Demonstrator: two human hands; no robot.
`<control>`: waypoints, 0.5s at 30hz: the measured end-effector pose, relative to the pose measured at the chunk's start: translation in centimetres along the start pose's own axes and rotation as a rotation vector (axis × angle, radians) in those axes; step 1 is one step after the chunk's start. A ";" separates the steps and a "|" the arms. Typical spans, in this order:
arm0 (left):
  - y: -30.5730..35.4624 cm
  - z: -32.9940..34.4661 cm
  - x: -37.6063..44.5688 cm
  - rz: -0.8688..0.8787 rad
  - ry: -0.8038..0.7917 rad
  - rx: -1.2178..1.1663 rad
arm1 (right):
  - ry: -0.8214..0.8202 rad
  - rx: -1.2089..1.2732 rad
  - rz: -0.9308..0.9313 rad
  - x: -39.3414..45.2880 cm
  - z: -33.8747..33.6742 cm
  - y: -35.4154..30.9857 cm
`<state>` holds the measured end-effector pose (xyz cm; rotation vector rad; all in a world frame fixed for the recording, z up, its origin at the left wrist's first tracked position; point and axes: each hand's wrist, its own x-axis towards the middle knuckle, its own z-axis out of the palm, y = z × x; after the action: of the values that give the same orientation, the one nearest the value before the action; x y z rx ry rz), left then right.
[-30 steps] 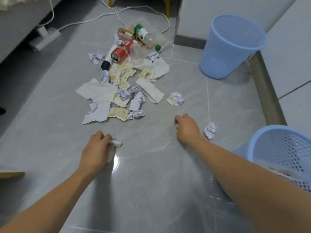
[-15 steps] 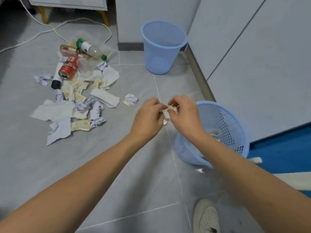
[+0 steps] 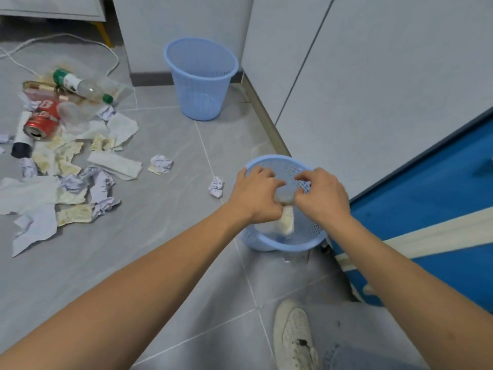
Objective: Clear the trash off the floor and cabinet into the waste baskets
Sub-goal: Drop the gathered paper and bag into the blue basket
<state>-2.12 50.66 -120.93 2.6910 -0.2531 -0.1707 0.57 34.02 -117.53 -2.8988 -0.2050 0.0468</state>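
Note:
Both my hands hover over the near blue waste basket (image 3: pixel 306 243). My left hand (image 3: pixel 257 194) has its fingers apart. My right hand (image 3: pixel 321 194) has its fingers curled down, and I cannot tell whether they hold anything. A stained paper scrap (image 3: pixel 287 220) hangs just under my left palm, inside the basket's mouth. A crumpled paper ball (image 3: pixel 216 186) lies on the floor left of the basket. A second paper ball (image 3: pixel 160 164) lies further left. The main trash pile (image 3: pixel 72 166) of torn papers spreads at the left, with a red can (image 3: pixel 42 121) and a plastic bottle (image 3: pixel 81 86).
A second blue waste basket (image 3: pixel 201 78) stands upright at the back by the white cabinet (image 3: pixel 373 76). A blue mat or board (image 3: pixel 432 198) lies at the right. My white shoe (image 3: pixel 293 337) is at the bottom. A white cable (image 3: pixel 66 37) runs along the far floor.
My hands rose from the floor with paper scraps, met in front of me, then moved right over the near basket. A scrap now hangs below my left hand inside the basket.

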 end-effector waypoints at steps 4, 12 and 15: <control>-2.1 -2.2 -2.0 -0.019 0.192 -0.061 | 0.049 0.136 -0.113 1.9 1.0 -5.4; -13.3 -10.9 -9.6 -0.361 0.380 -0.033 | -0.051 0.298 -0.351 3.9 2.5 -20.9; -16.1 -15.1 -15.0 -0.509 0.401 -0.051 | -0.109 0.307 -0.407 2.7 0.8 -26.0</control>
<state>-11.90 74.19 -113.01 2.6103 0.5498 0.2116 -0.31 59.62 -112.20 -2.4997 -0.7324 0.1511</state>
